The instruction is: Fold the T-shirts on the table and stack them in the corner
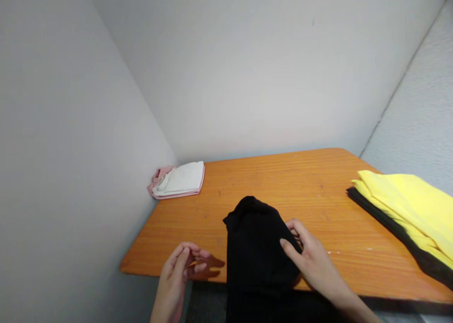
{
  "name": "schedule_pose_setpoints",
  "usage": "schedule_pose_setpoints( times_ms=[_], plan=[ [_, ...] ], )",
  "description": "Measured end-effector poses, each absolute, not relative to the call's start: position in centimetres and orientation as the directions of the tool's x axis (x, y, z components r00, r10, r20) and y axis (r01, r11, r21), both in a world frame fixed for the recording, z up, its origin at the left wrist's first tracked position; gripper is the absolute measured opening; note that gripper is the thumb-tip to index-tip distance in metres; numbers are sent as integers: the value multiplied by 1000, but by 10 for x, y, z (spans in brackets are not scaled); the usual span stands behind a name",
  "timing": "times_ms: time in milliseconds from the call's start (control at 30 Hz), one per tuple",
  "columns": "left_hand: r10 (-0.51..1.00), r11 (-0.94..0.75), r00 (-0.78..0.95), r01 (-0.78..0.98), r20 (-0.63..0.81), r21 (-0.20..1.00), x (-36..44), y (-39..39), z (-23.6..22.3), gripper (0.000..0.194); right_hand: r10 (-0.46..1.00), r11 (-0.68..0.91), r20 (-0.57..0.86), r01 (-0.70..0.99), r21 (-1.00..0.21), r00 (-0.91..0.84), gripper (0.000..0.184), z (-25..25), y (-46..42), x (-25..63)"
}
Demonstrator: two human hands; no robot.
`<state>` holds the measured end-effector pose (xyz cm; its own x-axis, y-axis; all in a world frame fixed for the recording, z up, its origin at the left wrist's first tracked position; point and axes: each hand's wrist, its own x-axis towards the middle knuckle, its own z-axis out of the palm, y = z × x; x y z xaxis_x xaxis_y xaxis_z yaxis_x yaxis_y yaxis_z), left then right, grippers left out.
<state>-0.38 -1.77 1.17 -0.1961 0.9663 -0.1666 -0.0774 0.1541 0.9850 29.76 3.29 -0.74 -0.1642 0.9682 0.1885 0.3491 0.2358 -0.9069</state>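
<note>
A black garment [255, 247] lies bunched at the near edge of an orange wooden table [283, 181], part of it hanging over the front edge. My right hand [307, 257] rests on its right side, thumb on the cloth and fingers curled at its edge, gripping it. My left hand [184, 266] hovers at the table's front edge, left of the garment, fingers loosely apart and holding nothing.
A folded white cloth on a pink one [179, 180] lies at the table's back left corner. A stack of yellow cloth over black cloth [406, 209] sits at the right edge. Grey walls close in on the left, back and right.
</note>
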Motion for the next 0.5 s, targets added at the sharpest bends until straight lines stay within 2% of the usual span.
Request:
schedule_pose_setpoints(
  times_ms=[100,200,267,367,500],
  plan=[
    [977,200,46,128,-208,971,35,-21,5,63,964,255,198,404,-879,-178,14,1,22,291],
    [985,54,137,329,-104,943,76,-21,-5,56,954,281,199,439,-853,-224,15,-3,6,281],
    [993,3,111,331,-42,944,86,-19,-6,54,956,282,209,443,-851,-206,17,-5,-1,285],
    [998,34,36,215,-43,976,70,-15,8,55,959,272,281,417,-867,-41,22,5,-1,310],
    [963,-39,-255,173,83,984,27,-12,45,56,895,296,409,449,-843,178,30,44,4,362]
  ],
)
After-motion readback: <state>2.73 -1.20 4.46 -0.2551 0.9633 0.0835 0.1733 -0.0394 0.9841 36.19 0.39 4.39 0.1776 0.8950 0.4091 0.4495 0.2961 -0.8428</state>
